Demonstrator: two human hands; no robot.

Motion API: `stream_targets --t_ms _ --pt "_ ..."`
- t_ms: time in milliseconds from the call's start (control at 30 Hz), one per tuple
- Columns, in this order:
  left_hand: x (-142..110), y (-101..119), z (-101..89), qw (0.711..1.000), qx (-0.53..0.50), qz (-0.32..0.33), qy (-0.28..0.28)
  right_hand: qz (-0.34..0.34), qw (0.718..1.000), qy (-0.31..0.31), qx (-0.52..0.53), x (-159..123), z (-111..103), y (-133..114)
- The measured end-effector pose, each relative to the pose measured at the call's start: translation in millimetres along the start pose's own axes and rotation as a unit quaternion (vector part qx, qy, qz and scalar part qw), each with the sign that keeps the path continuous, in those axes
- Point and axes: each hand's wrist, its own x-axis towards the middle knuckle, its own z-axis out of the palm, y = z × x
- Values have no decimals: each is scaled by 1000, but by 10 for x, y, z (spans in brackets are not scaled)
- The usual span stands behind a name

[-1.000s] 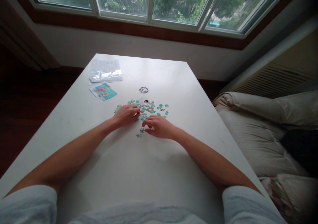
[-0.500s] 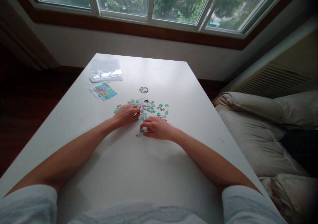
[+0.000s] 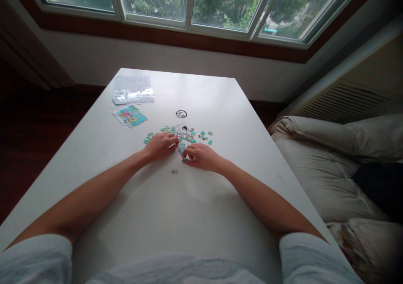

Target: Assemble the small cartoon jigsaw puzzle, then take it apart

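Small jigsaw puzzle pieces (image 3: 189,138), mostly teal with bits of pink and yellow, lie scattered on the white table (image 3: 176,216). At the left side of the pile, my left hand (image 3: 160,145) rests with its fingers curled among the pieces; anything inside them is hidden. My right hand (image 3: 201,156) pinches a puzzle piece (image 3: 184,160) between thumb and fingers, just in front of the pile. Closer to me, a pale puzzle piece group (image 3: 174,172) lies apart from the rest.
Behind the pieces are a round grey-rimmed disc (image 3: 181,129) with a dark opening and a shiny round shape (image 3: 181,114). A colourful picture card (image 3: 130,116) and a clear plastic packet (image 3: 134,90) lie at the far left. A beige sofa (image 3: 321,174) stands to the right.
My right hand has moved slightly away from me with the pinched puzzle piece, leaving the pale pieces on the table nearer me. My left hand stays almost still.
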Motion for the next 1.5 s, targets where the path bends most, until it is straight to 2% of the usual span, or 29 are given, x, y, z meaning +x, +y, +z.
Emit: stream_targets --t_ms 167,333,567,833,1133,1267,1500 --pt "-17 75 35 1000 -11 -16 -1 -18 1000 20 -9 -15 -4 133" --pt "-9 132 62 999 -18 -43 3 -32 999 21 -1 -3 35 109" --pt "-18 130 63 999 -23 -44 4 -42 999 32 7 -1 67 97" --pt "-17 140 62 998 -36 -53 2 -28 999 44 -3 26 149 62" --pt "-14 126 61 999 -24 -38 2 -35 997 69 21 10 96 79" --pt "-12 88 59 999 -33 -28 1 -51 997 59 17 -3 86 106" --pt "-6 65 32 999 -44 -29 -8 -40 998 42 -2 -15 75 76"
